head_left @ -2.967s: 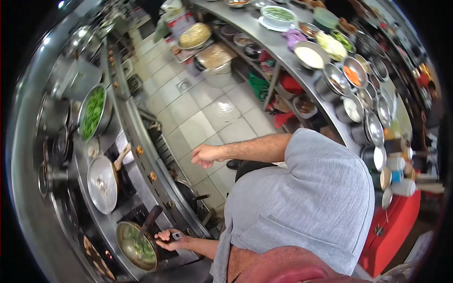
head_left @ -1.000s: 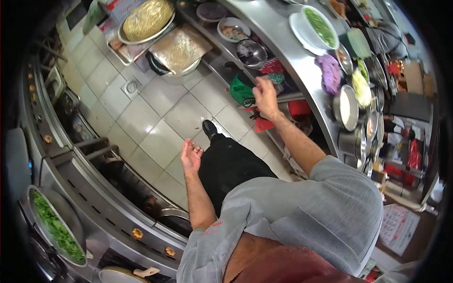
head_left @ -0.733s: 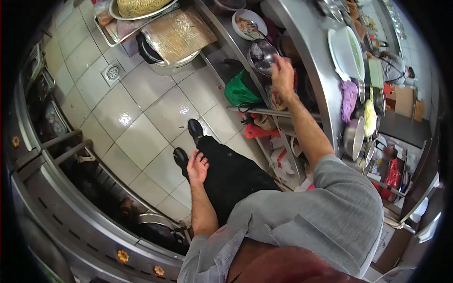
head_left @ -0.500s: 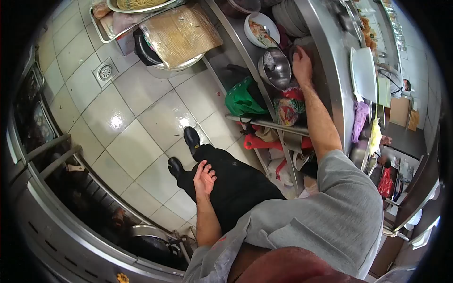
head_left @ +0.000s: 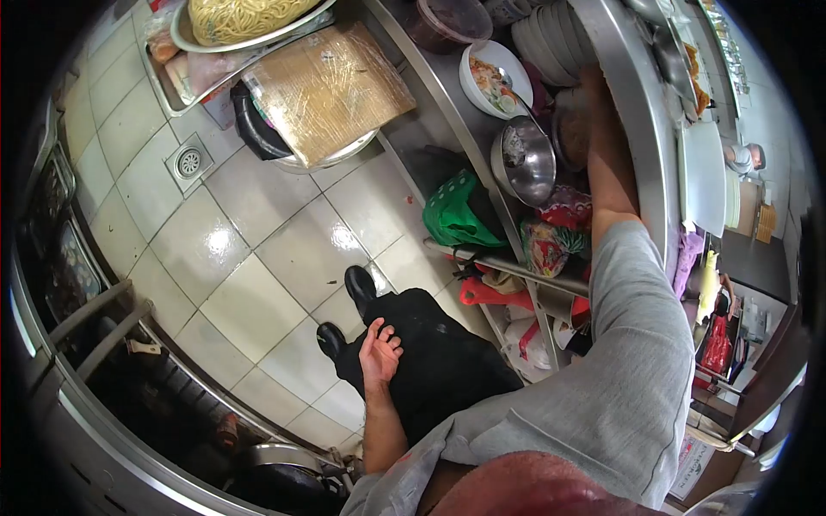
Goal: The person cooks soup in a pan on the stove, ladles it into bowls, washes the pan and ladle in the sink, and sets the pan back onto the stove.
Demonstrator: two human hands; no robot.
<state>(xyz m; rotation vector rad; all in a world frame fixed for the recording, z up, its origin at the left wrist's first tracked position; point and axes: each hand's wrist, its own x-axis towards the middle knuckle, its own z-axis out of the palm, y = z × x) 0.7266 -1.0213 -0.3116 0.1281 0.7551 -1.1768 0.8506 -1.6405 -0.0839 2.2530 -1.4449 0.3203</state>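
My right arm reaches deep into the shelf under the steel counter. There, in shadow, my right hand (head_left: 594,93) is close to a stack of grey plates (head_left: 551,47); its fingers are too dark to make out. A brownish tub (head_left: 570,129) stands beside the forearm. Nearer me is a steel bowl (head_left: 535,168) with a long-handled utensil and some whitish stuff in it. A white bowl of shredded food (head_left: 508,73), with a spoon in it, sits behind that. Hanging over my dark trousers, my left hand (head_left: 380,354) is empty, its fingers loosely curled and apart.
The steel counter edge (head_left: 632,95) runs above my right arm. Packets (head_left: 546,245) and a green bag (head_left: 460,211) lie on the shelf. Beyond stand a wrapped carton (head_left: 331,90) and a noodle tray (head_left: 249,17). Stove rails (head_left: 103,322) border my left. Another person (head_left: 742,157) is across the counter.
My right hand has moved from beside the steel bowl deeper into the shelf, towards the plates. The whole view has shifted a little; my left hand keeps much the same pose.
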